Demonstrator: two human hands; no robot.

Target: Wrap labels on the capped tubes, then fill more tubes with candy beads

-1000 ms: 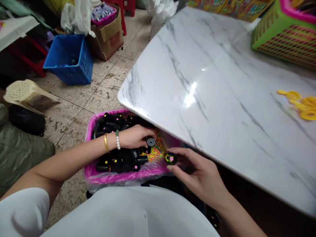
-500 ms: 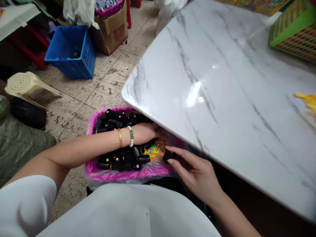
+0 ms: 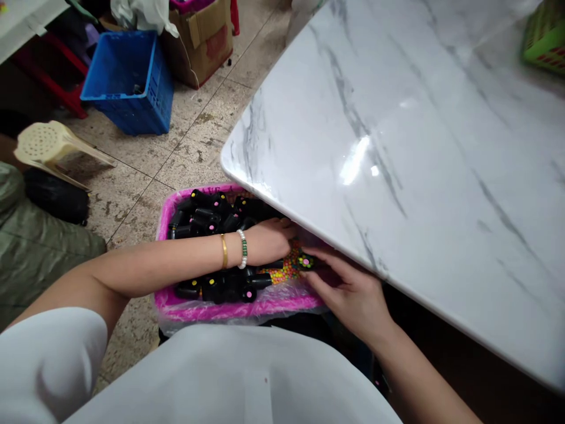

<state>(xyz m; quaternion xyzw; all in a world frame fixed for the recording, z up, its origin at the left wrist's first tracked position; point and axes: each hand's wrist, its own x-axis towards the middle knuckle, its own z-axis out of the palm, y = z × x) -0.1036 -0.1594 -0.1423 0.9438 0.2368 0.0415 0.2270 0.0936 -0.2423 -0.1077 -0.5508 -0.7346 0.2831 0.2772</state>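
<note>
A pink basket (image 3: 238, 310) lined with clear plastic sits on the floor just below the table's corner. It holds several black cylinders with pink and yellow dots (image 3: 212, 221) and a patch of small multicoloured beads (image 3: 282, 272). My left hand (image 3: 271, 238) reaches over the cylinders, its fingers hidden near the table edge, so I cannot tell whether it holds anything. My right hand (image 3: 339, 288) pinches a black cylinder end decorated with coloured dots (image 3: 305, 262) just above the beads. A gold bangle (image 3: 224, 250) and a beaded bracelet (image 3: 242, 248) circle my left wrist.
A white marble-patterned table (image 3: 375, 147) overhangs the basket's right side. Farther off on the tiled floor are a blue plastic crate (image 3: 128, 82), a cardboard box (image 3: 200, 41), a beige plastic stool (image 3: 48, 147), and a green sack (image 3: 39, 247).
My left hand has slid farther under the table edge, and my right hand has lifted the dotted black piece toward it. The view has drifted, moving the table's yellow pieces out of sight.
</note>
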